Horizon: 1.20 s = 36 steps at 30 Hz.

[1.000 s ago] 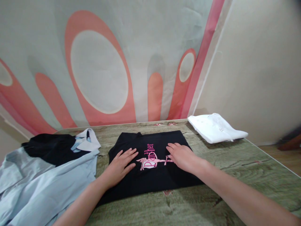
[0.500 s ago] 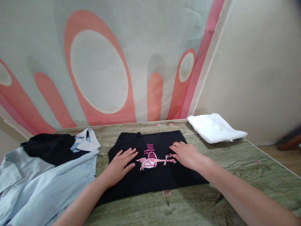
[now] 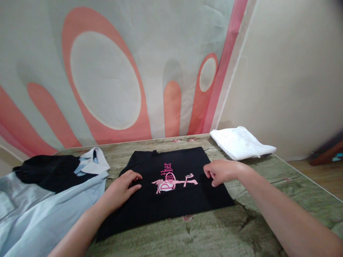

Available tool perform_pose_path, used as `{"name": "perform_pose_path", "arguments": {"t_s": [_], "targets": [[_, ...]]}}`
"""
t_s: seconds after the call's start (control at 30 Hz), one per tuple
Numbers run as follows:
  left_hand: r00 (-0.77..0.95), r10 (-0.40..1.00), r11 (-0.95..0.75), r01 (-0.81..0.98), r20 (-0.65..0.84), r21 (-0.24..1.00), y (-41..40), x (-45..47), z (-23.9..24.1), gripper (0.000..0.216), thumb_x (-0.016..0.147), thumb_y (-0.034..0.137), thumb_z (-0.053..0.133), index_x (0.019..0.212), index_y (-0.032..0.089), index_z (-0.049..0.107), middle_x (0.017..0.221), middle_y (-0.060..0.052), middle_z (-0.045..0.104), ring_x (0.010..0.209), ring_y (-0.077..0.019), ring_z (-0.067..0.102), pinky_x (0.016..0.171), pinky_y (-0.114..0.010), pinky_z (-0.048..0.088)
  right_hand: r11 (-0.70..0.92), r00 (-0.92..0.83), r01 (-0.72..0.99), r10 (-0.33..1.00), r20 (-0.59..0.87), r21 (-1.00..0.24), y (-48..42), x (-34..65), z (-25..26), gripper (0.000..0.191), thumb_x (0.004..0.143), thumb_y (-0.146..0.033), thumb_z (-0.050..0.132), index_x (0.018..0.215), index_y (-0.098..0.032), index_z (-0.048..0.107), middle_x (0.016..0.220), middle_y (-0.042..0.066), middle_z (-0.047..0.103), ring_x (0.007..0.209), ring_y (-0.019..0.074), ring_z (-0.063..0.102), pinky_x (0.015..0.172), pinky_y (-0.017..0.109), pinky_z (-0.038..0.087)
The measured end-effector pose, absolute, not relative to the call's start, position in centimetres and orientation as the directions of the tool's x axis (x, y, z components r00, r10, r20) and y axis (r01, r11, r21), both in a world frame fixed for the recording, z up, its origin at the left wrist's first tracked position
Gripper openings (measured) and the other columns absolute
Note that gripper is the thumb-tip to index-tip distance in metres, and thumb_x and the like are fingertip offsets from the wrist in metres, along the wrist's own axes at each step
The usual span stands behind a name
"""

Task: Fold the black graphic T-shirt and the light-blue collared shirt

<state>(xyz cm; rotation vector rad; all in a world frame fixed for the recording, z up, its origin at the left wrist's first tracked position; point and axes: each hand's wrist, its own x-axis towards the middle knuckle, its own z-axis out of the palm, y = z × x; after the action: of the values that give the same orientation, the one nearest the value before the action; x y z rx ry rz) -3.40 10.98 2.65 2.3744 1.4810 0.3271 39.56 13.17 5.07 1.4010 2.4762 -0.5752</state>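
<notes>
A black T-shirt [image 3: 171, 200] with a pink print lies folded flat on the table [image 3: 268, 210] in front of me. My left hand [image 3: 120, 187] rests on its left edge with the fingers curled in and the thumb pressed toward them, pinching the fabric. At the shirt's right edge, my right hand [image 3: 221, 171] is closed in a loose fist with its fingertips tucked onto the cloth. Both forearms reach in from the bottom of the view.
A folded white garment [image 3: 241, 142] lies at the table's far right corner. A light blue collared shirt [image 3: 53, 210] and a dark garment [image 3: 45, 171] are heaped at the left. A patterned cloth hangs on the wall [image 3: 107, 71] behind the table.
Both hands slid apart from the shirt's middle to its left and right edges. Their flat fingers have curled closed on the fabric. The view shifted slightly to the right.
</notes>
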Motion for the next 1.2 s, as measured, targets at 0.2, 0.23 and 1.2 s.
{"name": "perform_pose_path", "arguments": {"t_s": [0.2,0.23,1.2], "targets": [[0.297,0.953,-0.254,0.892,-0.061,0.374,10.7,-4.0,2.7,0.022,0.078,0.035,0.059,0.097,0.023,0.057,0.091,-0.002,0.061,0.079,-0.0191,0.060,0.072,-0.029,0.045,0.497,-0.554,0.832,0.718,-0.421,-0.246,13.0,39.2,5.6,0.021,0.063,-0.030,0.070,0.083,-0.024,0.069,0.077,-0.003,0.067,0.068,0.0154,0.058,0.056,0.023,0.033],[0.282,0.956,-0.233,0.899,-0.084,0.372,10.6,-4.0,2.8,0.023,0.077,0.035,0.059,0.096,0.023,0.056,0.088,-0.001,0.061,0.077,-0.0187,0.060,0.070,-0.028,0.043,0.482,-0.545,0.838,0.720,-0.430,-0.257,13.0,39.1,5.6,0.022,0.063,-0.030,0.071,0.083,-0.024,0.069,0.077,-0.003,0.067,0.068,0.0153,0.058,0.056,0.023,0.033],[0.140,0.986,-0.108,0.954,-0.095,0.280,11.4,-5.1,2.3,0.025,0.080,0.045,0.050,0.081,0.020,0.057,0.076,-0.001,0.062,0.074,-0.0212,0.062,0.064,-0.028,0.040,0.454,-0.559,0.829,0.654,-0.509,-0.327,14.1,39.5,4.7,0.025,0.061,-0.037,0.072,0.080,-0.020,0.070,0.071,-0.003,0.065,0.064,0.0141,0.056,0.057,0.023,0.036]]}}
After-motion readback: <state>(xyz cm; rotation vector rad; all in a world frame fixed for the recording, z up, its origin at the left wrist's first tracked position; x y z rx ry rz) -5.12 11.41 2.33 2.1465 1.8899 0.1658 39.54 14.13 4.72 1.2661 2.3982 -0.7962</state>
